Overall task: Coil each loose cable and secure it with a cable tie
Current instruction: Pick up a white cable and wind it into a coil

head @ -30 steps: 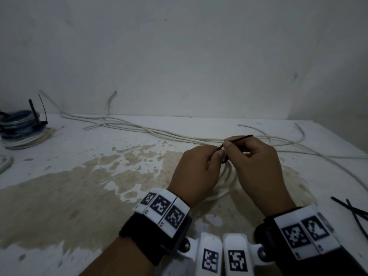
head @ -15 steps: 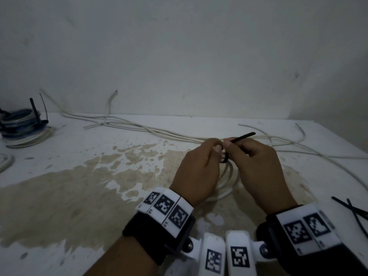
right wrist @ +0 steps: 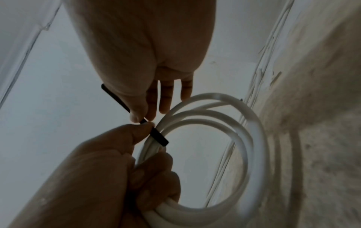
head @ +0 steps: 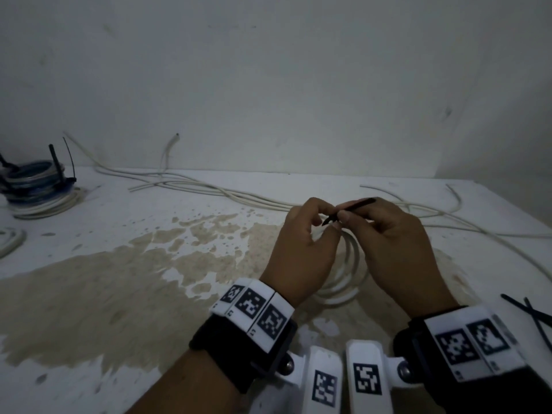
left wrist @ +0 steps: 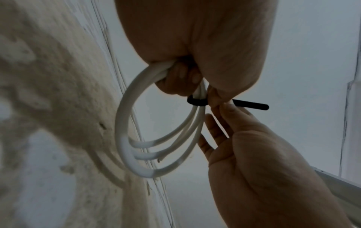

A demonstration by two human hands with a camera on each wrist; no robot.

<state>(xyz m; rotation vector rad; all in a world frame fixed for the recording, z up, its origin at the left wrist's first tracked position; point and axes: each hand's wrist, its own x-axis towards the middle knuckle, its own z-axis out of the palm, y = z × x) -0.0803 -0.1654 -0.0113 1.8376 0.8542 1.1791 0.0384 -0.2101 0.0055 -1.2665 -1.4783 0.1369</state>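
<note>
The tying step is in hand. The left hand [head: 298, 249] has its fingers curled round the gathered turns of a white round-sheathed cable coil [left wrist: 156, 146], holding the loops bunched just above the stained white bench [head: 119, 294], with its thumb and forefinger up against the head of the tie. A thin black plastic cable tie [left wrist: 197, 102] already goes round the bundle where the turns meet. The right hand [head: 394, 243] pinches the tie's free tail [head: 355, 204] between thumb and forefinger, its other fingers loosely extended beside the coil.

From the left wrist view the band looks close around the strands, though I cannot tell whether it is fully snug. As I judge it, the next move calls for a steady pull on the tail away from the head while the left hand keeps the loops from fanning out; the lower turns are already spread apart, so a slack grip could let one slip free of the band.

Around them, several long loose white cables [head: 209, 189] trail across the back of the bench, running behind the hands and off to the right, clearly still waiting for the same treatment. At the far left sits a stack of finished blue and white coils [head: 35, 186] with black tie ends sticking up. A few spare black cable ties [head: 531, 315] lie crossed at the right edge, near the right wrist. Nothing stands directly in the way of the pull, though the loose cables lie close behind the hands.
</note>
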